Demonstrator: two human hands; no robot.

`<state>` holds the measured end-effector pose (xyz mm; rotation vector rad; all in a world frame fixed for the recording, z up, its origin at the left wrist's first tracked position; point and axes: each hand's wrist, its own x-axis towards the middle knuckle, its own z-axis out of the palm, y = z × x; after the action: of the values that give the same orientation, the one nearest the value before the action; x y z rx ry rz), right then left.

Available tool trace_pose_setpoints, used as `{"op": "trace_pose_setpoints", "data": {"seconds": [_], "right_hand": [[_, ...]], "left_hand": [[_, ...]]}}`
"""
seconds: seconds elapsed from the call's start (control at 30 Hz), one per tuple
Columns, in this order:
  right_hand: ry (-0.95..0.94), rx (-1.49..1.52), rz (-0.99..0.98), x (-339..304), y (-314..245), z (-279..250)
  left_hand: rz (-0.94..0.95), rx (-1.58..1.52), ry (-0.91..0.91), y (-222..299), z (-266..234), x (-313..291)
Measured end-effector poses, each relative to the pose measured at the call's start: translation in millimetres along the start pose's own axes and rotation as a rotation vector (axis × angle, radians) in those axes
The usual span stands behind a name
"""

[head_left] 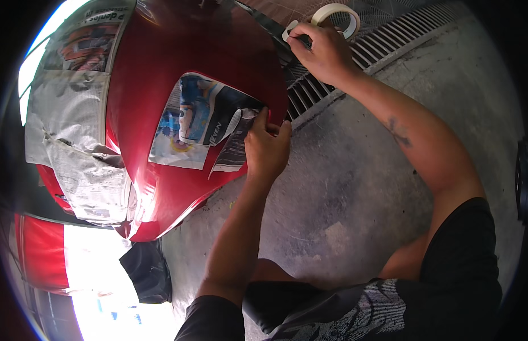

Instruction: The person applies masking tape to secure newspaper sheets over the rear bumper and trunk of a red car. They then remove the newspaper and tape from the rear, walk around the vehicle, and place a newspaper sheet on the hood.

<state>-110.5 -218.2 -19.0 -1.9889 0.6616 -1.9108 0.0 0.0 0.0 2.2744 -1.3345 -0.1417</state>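
Note:
A sheet of newspaper [184,150] lies against a glossy red car body panel [218,51], its right part folded or lifted toward me. My left hand [268,148] is closed at that right edge, fingertips on the paper close to the panel's rim. Farther up and to the right, my right hand [325,55] is raised off the panel, its thumb and fingers pinched together. A cream roll of masking tape [355,24] hangs at this hand, and a short pale end of tape shows by the fingertips. The palm hides part of the roll.
More newspaper [76,108] covers the car's left side, edged with tape. A slotted metal drain grate [383,42] crosses the grey concrete floor [343,170] beyond the panel. A black cloth-like object [147,273] is below the car, beside a bright area.

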Motion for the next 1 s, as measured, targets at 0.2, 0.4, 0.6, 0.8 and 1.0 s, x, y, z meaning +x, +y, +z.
{"op": "trace_pose_setpoints", "data": {"seconds": [0.2,0.4,0.6,0.8,1.0], "right_hand": [[0.028,0.112,-0.041,-1,-20,6],[-0.054,0.169,0.021,-10,-33,8],[-0.045,0.291,0.229,-8,-31,12],[0.041,0.298,0.155,-10,-25,19],[0.006,0.32,0.196,-14,-20,29]], "left_hand": [[0.24,0.229,-0.046,-32,-1,-5],[0.127,0.026,-0.271,-19,-22,-10],[0.14,-0.046,-0.167,-7,-1,-18],[0.065,-0.207,-0.077,2,25,-17],[0.003,-0.162,-0.089,9,30,-19]]}}
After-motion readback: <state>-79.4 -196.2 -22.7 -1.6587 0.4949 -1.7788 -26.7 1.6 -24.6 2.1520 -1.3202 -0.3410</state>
